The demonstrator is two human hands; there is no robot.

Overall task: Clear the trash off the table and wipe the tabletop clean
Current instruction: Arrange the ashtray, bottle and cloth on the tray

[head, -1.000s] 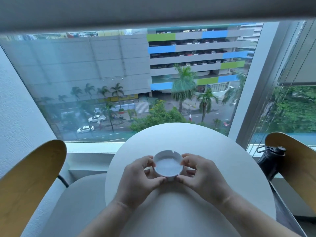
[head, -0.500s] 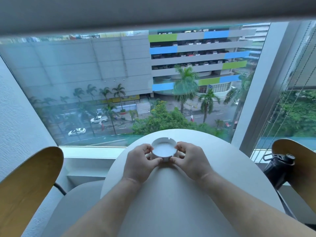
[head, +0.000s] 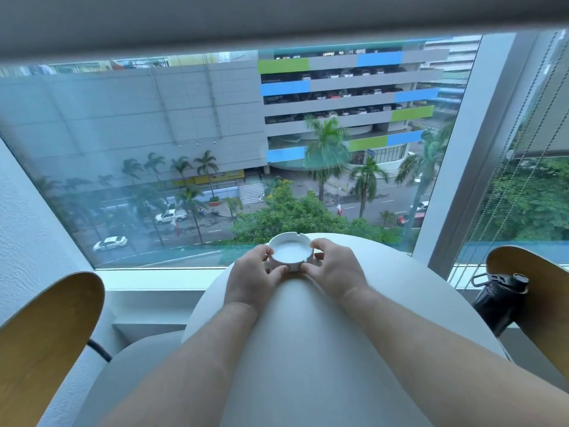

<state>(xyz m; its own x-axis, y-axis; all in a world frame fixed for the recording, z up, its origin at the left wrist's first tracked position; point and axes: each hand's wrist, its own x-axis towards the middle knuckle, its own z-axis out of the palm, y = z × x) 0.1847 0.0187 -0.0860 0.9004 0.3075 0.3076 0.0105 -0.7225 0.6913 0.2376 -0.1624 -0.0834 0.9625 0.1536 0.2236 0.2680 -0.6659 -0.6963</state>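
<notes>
Two bare forearms reach from six o'clock across one round white desk (head: 400,303) toward twelve. One wooden chair back (head: 43,340) stands at eight o'clock, and a second chair back (head: 542,303) at four o'clock. One black bottle (head: 495,298) stands just beside the second, past the desk's edge. At the desk's far rim, at twelve o'clock, sits one white ashtray (head: 289,251) with notches in its rim. The left hand (head: 251,278) grips its left side, thumb on the near wall and fingers curled round the far side. The right hand (head: 334,268) grips the right side the same way. Beyond is one wide window (head: 184,134).
</notes>
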